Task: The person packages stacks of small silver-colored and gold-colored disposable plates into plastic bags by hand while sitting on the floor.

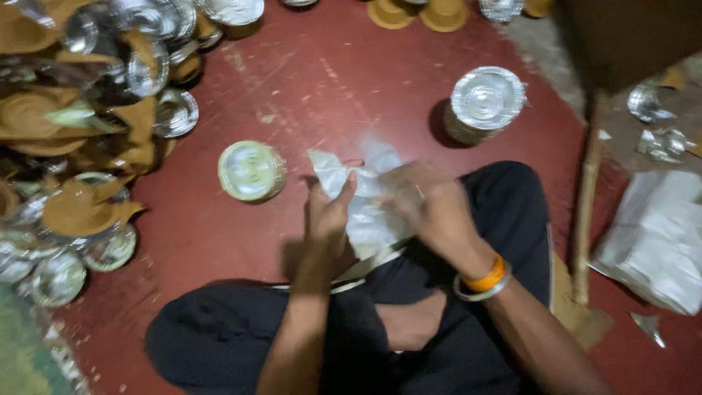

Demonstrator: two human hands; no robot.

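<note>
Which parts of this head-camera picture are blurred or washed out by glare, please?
In the head view, the right hand is smeared by motion blur, the left hand less so; the silvery sheet they hold shows soft glare; the stack of silver bowls reflects brightly yet stays fairly sharp; the pile of bowls at the left edge looks stretched and blurred.

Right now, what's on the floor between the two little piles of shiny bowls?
Nothing on the floor: bare red floor between the small stack and the bigger stack. Only the silver sheet in both hands pokes near, in the head view.
</note>
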